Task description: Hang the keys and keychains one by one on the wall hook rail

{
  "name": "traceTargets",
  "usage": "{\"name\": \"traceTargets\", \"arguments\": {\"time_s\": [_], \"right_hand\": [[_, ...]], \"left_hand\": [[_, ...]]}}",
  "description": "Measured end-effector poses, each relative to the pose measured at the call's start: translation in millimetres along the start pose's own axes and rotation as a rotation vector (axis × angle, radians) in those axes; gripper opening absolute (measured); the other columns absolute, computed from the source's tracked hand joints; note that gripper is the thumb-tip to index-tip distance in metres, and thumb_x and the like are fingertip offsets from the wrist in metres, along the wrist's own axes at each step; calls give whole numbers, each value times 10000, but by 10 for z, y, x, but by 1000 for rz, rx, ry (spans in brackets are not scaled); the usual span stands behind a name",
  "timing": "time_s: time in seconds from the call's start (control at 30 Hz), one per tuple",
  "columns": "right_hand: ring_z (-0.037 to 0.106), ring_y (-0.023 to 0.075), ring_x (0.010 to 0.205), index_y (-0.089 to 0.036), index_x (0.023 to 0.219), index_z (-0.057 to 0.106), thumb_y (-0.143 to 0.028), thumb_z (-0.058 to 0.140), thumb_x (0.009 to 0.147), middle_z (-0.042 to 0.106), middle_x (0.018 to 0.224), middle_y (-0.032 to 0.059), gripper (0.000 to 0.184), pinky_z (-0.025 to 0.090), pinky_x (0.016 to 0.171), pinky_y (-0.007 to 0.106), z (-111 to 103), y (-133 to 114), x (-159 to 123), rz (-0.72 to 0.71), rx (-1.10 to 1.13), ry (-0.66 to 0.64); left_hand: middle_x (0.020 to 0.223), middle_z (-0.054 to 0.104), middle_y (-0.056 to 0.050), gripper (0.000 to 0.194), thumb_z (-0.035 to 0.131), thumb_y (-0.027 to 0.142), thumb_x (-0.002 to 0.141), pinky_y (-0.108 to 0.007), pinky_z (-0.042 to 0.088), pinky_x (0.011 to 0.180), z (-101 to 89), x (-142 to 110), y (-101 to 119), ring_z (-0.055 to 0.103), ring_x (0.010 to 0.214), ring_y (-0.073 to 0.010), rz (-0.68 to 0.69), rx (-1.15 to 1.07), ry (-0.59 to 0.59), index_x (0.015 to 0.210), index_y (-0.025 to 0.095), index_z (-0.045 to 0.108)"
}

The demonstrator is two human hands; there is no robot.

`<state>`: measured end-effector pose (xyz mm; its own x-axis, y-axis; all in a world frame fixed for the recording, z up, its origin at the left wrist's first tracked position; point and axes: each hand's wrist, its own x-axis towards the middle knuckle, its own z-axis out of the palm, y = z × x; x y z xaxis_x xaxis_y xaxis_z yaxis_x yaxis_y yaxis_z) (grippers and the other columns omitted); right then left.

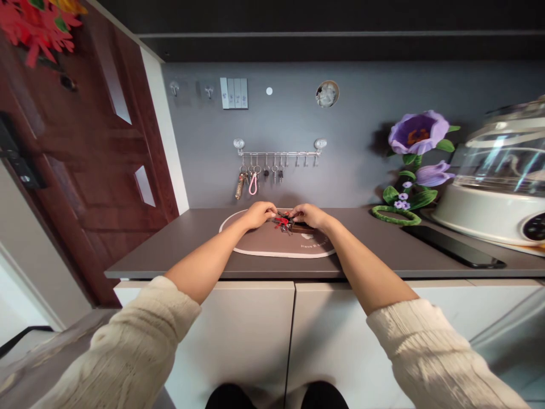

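A bunch of keys (283, 222) with red and dark parts is between my two hands, low over a brown oval mat (264, 244) on the counter. My left hand (261, 214) pinches the bunch from the left side. From the right, my right hand (310, 215) has its fingers closed on the same bunch. A flat brown thing (303, 227) is partly hidden beneath the keys and my right hand. On the wall behind, a hook rail (281, 154) carries several keys, a pink loop (253, 183) and a brown fob (240, 186); its right-hand hooks hang bare.
A black phone (453, 246) lies on the grey counter (170, 244) at right. Beyond it stand a purple fabric flower (419, 133) with a green ring base (395, 215) and a white appliance with a clear top (494, 201). A red-brown door (85, 165) is at left. A dark shelf (340, 45) overhangs.
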<state>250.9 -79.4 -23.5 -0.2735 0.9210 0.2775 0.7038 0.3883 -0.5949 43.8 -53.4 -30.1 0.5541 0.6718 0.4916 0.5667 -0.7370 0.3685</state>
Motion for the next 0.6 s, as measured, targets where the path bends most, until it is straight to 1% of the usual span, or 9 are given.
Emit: {"name": "traceTargets", "arguments": {"time_s": [0.13, 0.3, 0.47, 0.6], "right_hand": [[576, 114, 643, -172, 734, 657, -116, 633, 631, 643, 654, -18, 120, 430, 725, 240, -14, -9, -15, 13, 16, 8], [548, 95, 588, -165, 722, 631, -146, 650, 608, 611, 601, -36, 117, 431, 664, 221, -22, 35, -7, 1, 62, 1], [547, 98, 577, -162, 708, 626, -152, 656, 602, 619, 596, -27, 111, 428, 656, 221, -39, 54, -3, 5, 78, -22], [544, 101, 571, -166, 706, 638, -136, 642, 613, 623, 599, -25, 98, 424, 647, 215, -58, 28, -18, 1, 14, -12]], "left_hand": [[821, 658, -30, 201, 499, 233, 747, -240, 417, 698, -14, -7, 27, 561, 731, -139, -4, -12, 0, 857, 155, 647], [814, 658, -29, 209, 485, 245, 761, -242, 425, 703, -24, -19, 61, 560, 734, -139, 4, -51, -9, 853, 150, 647], [847, 654, -28, 216, 482, 255, 771, -247, 425, 732, -5, -6, 62, 562, 779, -142, 68, -108, -22, 874, 154, 642], [894, 629, -32, 227, 501, 249, 768, -255, 424, 762, -14, -7, 115, 556, 802, -138, 150, -125, -69, 928, 165, 638]]}}
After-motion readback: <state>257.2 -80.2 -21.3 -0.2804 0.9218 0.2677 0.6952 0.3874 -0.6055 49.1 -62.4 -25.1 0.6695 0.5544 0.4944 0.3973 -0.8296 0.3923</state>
